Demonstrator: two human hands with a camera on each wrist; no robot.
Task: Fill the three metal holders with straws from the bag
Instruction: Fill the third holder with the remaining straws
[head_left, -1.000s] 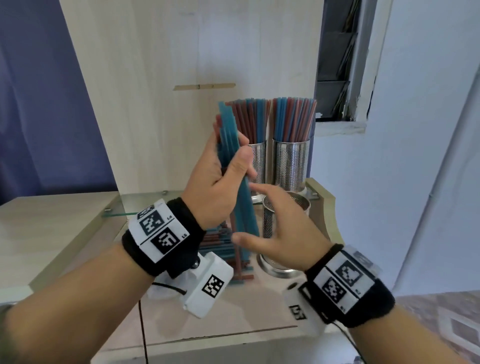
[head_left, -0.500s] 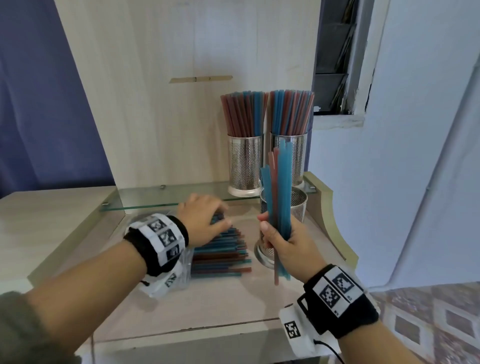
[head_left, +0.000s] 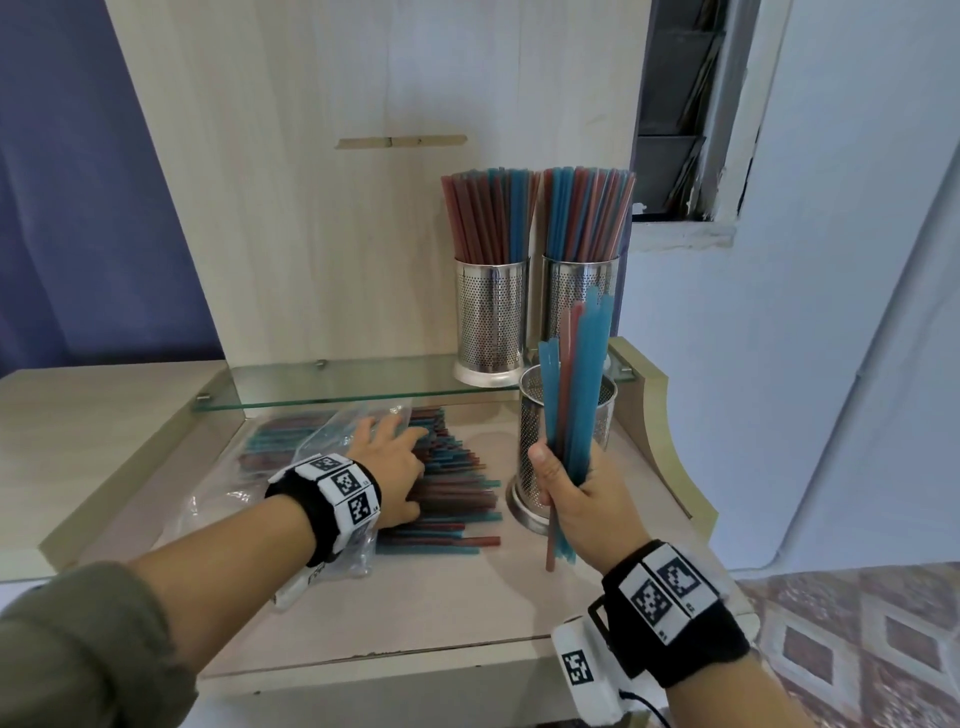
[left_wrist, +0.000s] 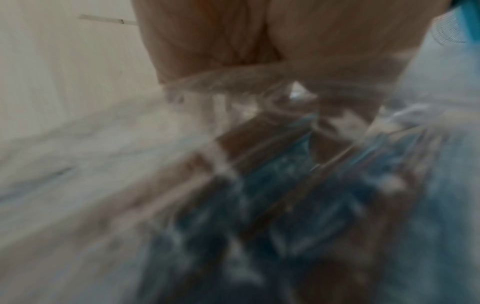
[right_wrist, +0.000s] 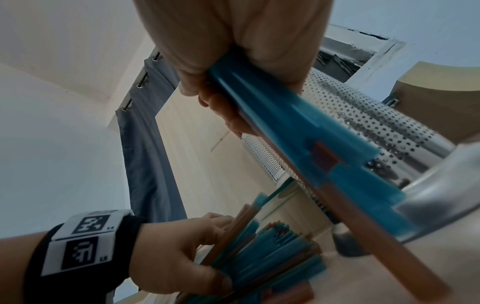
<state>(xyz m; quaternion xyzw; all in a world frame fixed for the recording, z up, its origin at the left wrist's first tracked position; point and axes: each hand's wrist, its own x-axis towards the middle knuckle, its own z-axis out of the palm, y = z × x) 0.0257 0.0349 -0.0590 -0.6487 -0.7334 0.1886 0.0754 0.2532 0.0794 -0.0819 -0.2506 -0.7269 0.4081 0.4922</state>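
Observation:
My right hand (head_left: 566, 483) grips an upright bundle of blue and brown straws (head_left: 576, 374) just in front of the near perforated metal holder (head_left: 530, 431), which stands on the counter; the bundle's lower ends hang below my fist. The right wrist view shows the same bundle (right_wrist: 298, 131) against that holder (right_wrist: 376, 115). Two more holders (head_left: 491, 322) (head_left: 579, 301) stand on the glass shelf, packed with straws. My left hand (head_left: 395, 467) lies spread on the loose straw pile (head_left: 457, 488) at the mouth of the clear bag (head_left: 332, 431). The left wrist view is blurred.
A glass shelf (head_left: 337, 384) runs along the wooden back panel just above the bag. A curved wooden side piece (head_left: 660, 415) borders the counter on the right. Bare counter (head_left: 415, 597) lies in front of the pile.
The bundle went from my left hand to my right, which now holds it by the near holder. My left hand dropped to the straw pile and slid further toward the bag.

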